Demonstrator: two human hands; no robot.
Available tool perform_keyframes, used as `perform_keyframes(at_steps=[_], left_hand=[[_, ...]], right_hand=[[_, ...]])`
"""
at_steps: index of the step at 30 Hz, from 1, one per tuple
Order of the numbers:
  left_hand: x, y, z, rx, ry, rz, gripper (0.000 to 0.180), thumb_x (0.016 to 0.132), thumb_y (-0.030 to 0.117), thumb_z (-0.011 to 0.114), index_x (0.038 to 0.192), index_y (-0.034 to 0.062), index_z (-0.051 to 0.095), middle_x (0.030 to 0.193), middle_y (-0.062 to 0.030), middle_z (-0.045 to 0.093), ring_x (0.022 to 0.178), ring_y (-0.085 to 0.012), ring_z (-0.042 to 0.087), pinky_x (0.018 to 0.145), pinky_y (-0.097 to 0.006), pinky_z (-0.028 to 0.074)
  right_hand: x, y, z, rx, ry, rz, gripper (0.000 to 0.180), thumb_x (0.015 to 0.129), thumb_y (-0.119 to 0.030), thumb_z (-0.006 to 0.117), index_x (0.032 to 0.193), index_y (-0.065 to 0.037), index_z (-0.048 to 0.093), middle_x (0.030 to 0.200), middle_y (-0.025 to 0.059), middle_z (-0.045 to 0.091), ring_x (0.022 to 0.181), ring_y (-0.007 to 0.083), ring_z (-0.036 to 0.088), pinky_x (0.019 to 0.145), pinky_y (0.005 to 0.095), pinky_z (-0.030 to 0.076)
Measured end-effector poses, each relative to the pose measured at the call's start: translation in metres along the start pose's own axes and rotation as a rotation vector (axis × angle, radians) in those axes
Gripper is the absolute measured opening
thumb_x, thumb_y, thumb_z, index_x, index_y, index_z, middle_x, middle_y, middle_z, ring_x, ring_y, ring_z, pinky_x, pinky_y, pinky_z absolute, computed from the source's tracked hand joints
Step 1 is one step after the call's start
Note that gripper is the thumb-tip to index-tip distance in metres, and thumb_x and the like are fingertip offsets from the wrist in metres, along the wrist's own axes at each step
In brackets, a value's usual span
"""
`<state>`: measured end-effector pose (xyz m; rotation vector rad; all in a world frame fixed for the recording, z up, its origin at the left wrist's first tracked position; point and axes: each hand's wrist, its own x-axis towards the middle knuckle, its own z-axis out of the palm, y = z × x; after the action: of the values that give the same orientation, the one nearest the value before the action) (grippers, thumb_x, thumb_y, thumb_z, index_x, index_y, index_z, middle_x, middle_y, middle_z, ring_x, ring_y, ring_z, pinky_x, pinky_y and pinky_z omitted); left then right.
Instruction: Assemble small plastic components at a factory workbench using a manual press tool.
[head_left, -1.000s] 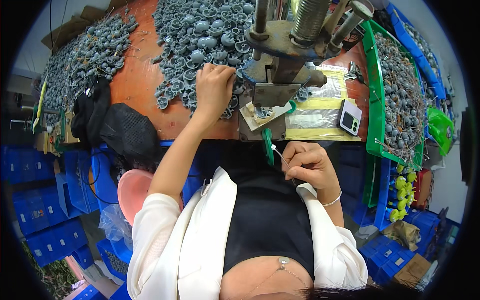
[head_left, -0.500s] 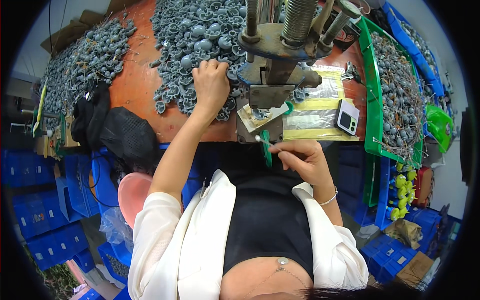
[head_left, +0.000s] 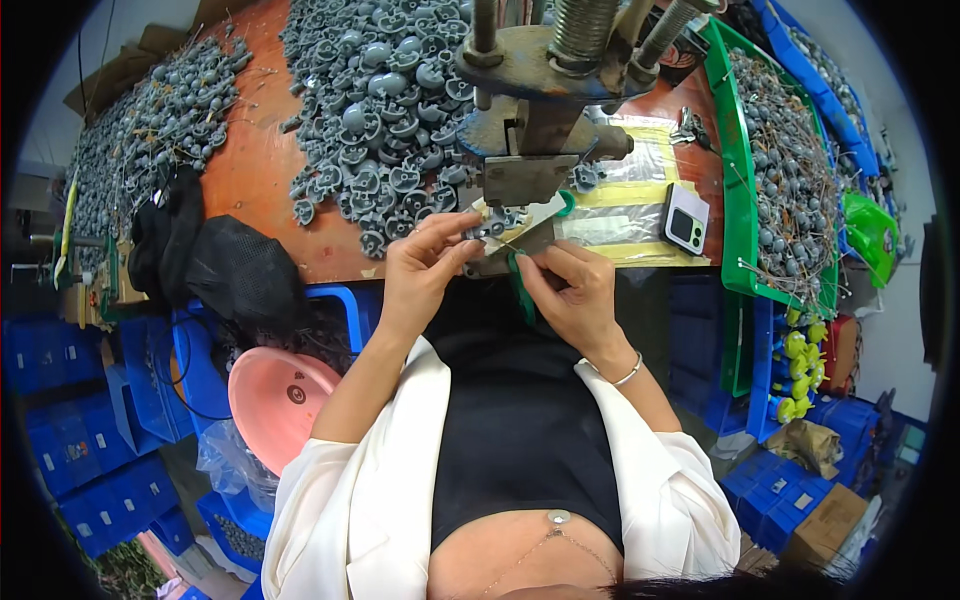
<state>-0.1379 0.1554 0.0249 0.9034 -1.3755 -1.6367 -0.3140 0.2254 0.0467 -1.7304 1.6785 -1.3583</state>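
Note:
My left hand (head_left: pixel 424 272) pinches a small grey plastic part (head_left: pixel 484 231) between thumb and fingers, just in front of the press. In my right hand (head_left: pixel 577 290) is a thin wire pin (head_left: pixel 511 246), its far end pointing at the grey part; whether they touch I cannot tell. Directly beyond my hands stands the metal press (head_left: pixel 530 180), with another grey piece on the pale plate beneath its block. A green handle-like strip (head_left: pixel 522 290) hangs below the plate, partly hidden by my right hand. To the far left of the press lies a heap of grey plastic half-shells (head_left: pixel 385 110).
Grey balls on wires (head_left: pixel 165 115) cover the table's left side, and a green tray (head_left: pixel 740 215) at right holds more. A phone (head_left: pixel 686 220) lies on the taped plastic sheet (head_left: pixel 635 215). A black cap (head_left: pixel 245 275) and a pink basin (head_left: pixel 262 405) are at left.
My left hand has come back from the heap with a grey part. My right hand has moved slightly up with the wire pin, and both hands now meet before the press.

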Motion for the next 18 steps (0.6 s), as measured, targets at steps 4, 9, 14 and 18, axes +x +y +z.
perform_keyframes(at_steps=[4,9,14,18], left_hand=[[-0.004,0.001,0.003,0.002,0.063,0.045,0.026,0.085,-0.002,0.061,0.111,-0.0024,0.062,0.104,-0.0045,0.06,0.083,-0.0096,0.063,0.07,-0.021,0.052],[-0.005,0.002,0.006,0.027,0.07,0.113,0.02,0.085,-0.002,0.062,0.105,-0.0026,0.062,0.086,-0.0041,0.064,0.077,-0.0109,0.063,0.068,-0.023,0.053],[-0.001,0.001,0.004,-0.543,-0.11,-0.194,0.022,0.082,-0.004,0.064,0.104,-0.0034,0.063,0.093,-0.0067,0.064,0.075,-0.0122,0.061,0.071,-0.026,0.05],[-0.004,0.004,0.018,-0.045,-0.142,0.151,0.025,0.079,-0.003,0.068,0.104,-0.0019,0.067,0.099,-0.0062,0.062,0.087,-0.0091,0.056,0.072,-0.02,0.044]], right_hand=[[0.001,0.0,0.005,-0.05,0.017,-0.043,0.019,0.073,-0.003,0.069,0.061,-0.002,0.054,0.054,0.0071,0.048,0.044,0.0213,0.048,0.042,0.0316,0.036],[0.003,-0.004,0.004,-0.113,-0.014,-0.216,0.017,0.075,-0.001,0.068,0.063,0.0,0.057,0.053,0.0052,0.047,0.042,0.0124,0.043,0.041,0.0266,0.031],[-0.001,-0.006,-0.005,0.223,-0.144,0.031,0.01,0.08,-0.005,0.067,0.071,0.0,0.064,0.057,0.0043,0.052,0.048,0.0094,0.046,0.045,0.0236,0.033],[-0.006,0.0,-0.012,0.483,-0.257,0.427,0.019,0.089,-0.015,0.062,0.078,0.0,0.067,0.062,0.0004,0.058,0.054,0.0042,0.046,0.049,0.0199,0.033]])
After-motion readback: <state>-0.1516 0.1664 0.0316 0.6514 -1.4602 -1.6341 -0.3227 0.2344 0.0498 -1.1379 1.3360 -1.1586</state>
